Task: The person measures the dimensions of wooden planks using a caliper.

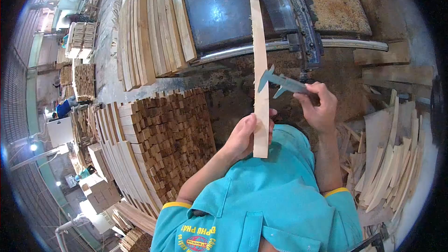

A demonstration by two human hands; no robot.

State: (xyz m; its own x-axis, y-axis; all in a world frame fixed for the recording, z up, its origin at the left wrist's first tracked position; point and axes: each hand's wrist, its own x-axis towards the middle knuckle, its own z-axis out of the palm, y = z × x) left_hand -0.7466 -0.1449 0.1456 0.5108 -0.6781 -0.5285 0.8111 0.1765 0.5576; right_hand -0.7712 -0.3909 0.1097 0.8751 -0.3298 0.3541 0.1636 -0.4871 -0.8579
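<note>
My left hand [243, 135] is closed round the lower end of a long, pale wooden strip [260, 70]. The strip points away from my body, its far end overlapping the dark machine table, and its left edge looks rough and splintered. In my right hand [319, 105] is a metal vernier caliper [287, 84], gripped by its beam end between thumb and fingers. The caliper's jaws point left; the outer jaw overlaps the strip around mid-length, and the other jaw stands apart to the right of it.
Ahead lies a dark metal machine table [224, 14] with a rail [354, 44] along its front. Long boards [154, 28] are laid at its left. A big stack of wood pieces [172, 135] stands left of me, and loose offcuts [392, 172] lean at right. A person in blue [64, 107] is far left.
</note>
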